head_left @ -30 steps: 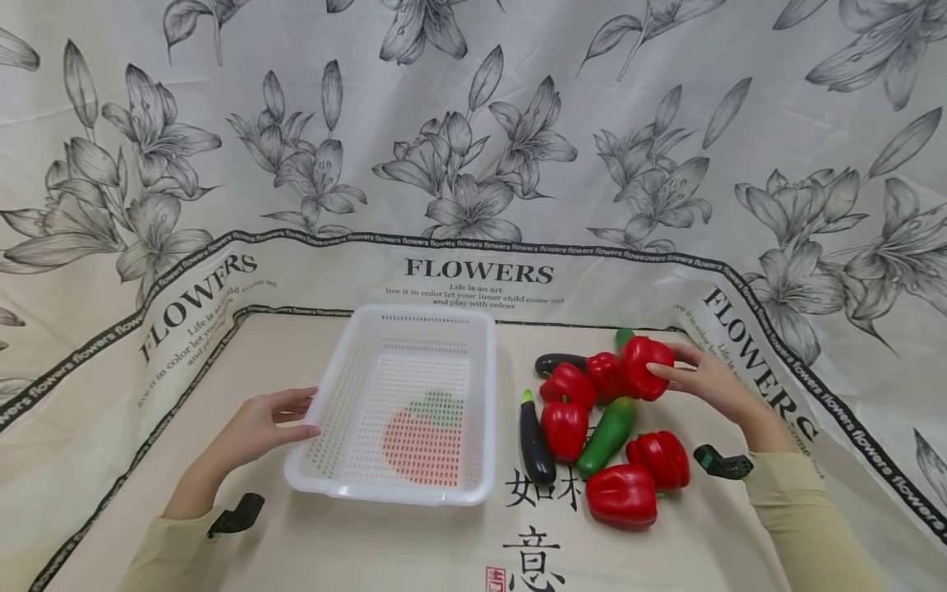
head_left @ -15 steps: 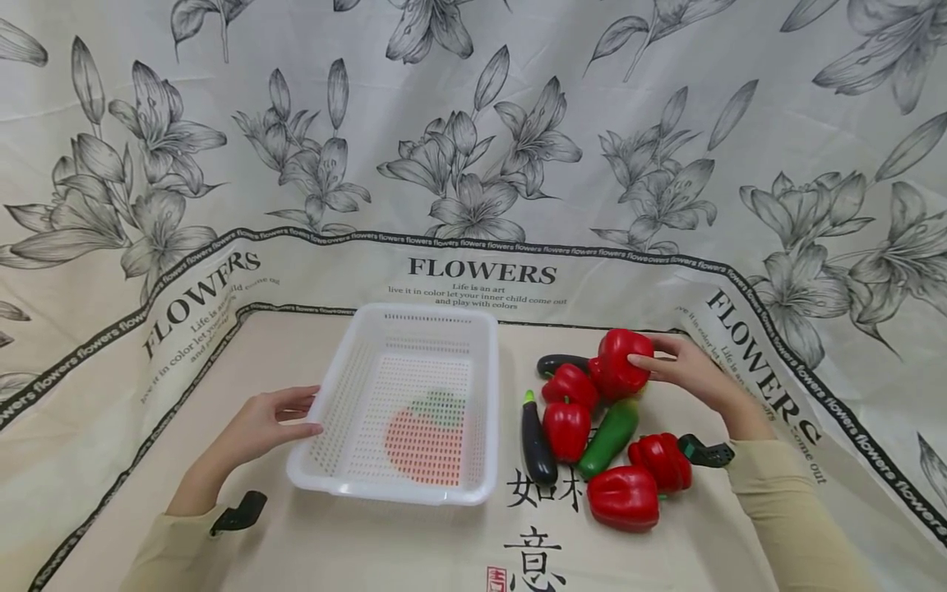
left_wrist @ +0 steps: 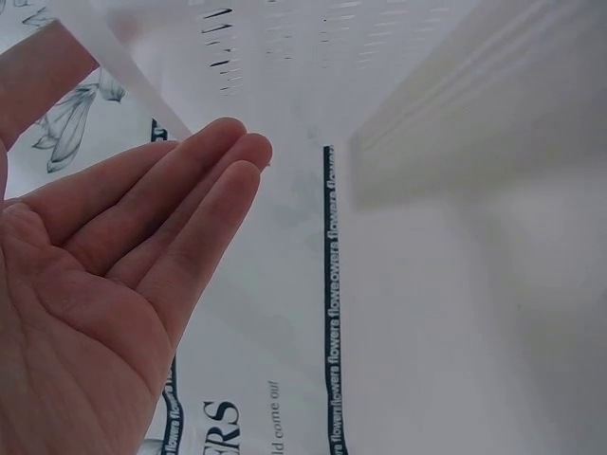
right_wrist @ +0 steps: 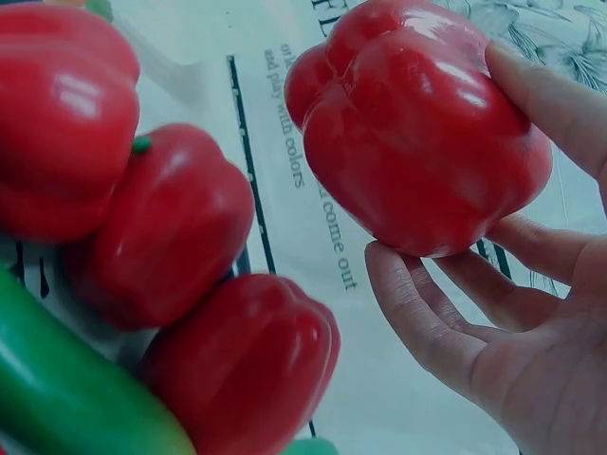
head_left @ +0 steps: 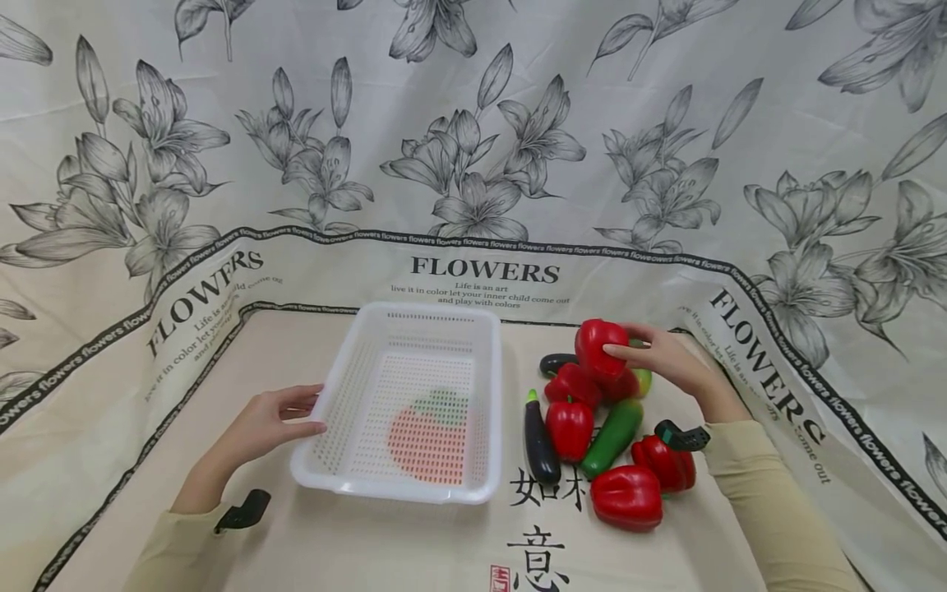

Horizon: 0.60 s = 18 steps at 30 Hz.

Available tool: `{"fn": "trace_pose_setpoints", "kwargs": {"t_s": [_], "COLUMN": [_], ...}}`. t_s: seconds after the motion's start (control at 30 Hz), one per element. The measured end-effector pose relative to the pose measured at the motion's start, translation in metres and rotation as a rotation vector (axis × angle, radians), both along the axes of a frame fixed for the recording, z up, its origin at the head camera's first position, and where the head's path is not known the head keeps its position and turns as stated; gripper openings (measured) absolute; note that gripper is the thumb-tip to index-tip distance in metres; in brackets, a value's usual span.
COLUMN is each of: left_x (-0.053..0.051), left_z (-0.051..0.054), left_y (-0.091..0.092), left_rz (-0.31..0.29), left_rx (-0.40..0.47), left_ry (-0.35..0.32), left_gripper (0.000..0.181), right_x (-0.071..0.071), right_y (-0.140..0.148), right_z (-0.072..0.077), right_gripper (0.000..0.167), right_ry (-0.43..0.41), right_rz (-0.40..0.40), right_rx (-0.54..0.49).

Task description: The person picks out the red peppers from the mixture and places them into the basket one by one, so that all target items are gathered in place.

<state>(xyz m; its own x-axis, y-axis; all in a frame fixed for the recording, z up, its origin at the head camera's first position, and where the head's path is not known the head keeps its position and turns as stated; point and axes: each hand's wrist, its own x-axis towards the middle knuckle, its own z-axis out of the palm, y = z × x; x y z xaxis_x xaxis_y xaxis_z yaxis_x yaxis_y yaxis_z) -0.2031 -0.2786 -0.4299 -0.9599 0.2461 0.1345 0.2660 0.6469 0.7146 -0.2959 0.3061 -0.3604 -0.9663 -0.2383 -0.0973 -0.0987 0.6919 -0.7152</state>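
My right hand holds a red bell pepper between thumb and fingers, raised over the other vegetables. The right wrist view shows the thumb on one side of this pepper and the fingertips beneath it. At the left, my left hand is at the side of a white perforated plastic basket, thumb over the rim and fingers outside. In the left wrist view these fingers look fairly straight, near the basket wall. A fruit print shows through the basket's holed bottom.
Below the held pepper lie more red bell peppers, a green cucumber-like vegetable and a dark eggplant. Another dark vegetable lies behind. Two red peppers sit nearest me. A flower-printed cloth hangs behind the table.
My right hand has moved left and slightly up with the red bell pepper, away from the back right of the pile. The left hand and basket have stayed in place.
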Motion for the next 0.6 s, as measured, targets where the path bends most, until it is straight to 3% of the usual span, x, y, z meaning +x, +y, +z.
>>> {"fn": "trace_pose_setpoints", "kwargs": {"t_s": [0.2, 0.6], "left_x": [-0.001, 0.001], "left_z": [0.000, 0.002], "left_y": [0.000, 0.000], "left_rz": [-0.003, -0.009], "left_rx": [0.000, 0.017], "left_ry": [-0.003, -0.025], "left_gripper": [0.066, 0.066], "right_x": [-0.006, -0.017], "right_y": [-0.014, -0.040], "right_z": [0.001, 0.005], "right_gripper": [0.075, 0.074], "right_ry": [-0.024, -0.036], "right_rz": [0.058, 0.102], "right_rx": [-0.078, -0.078]}}
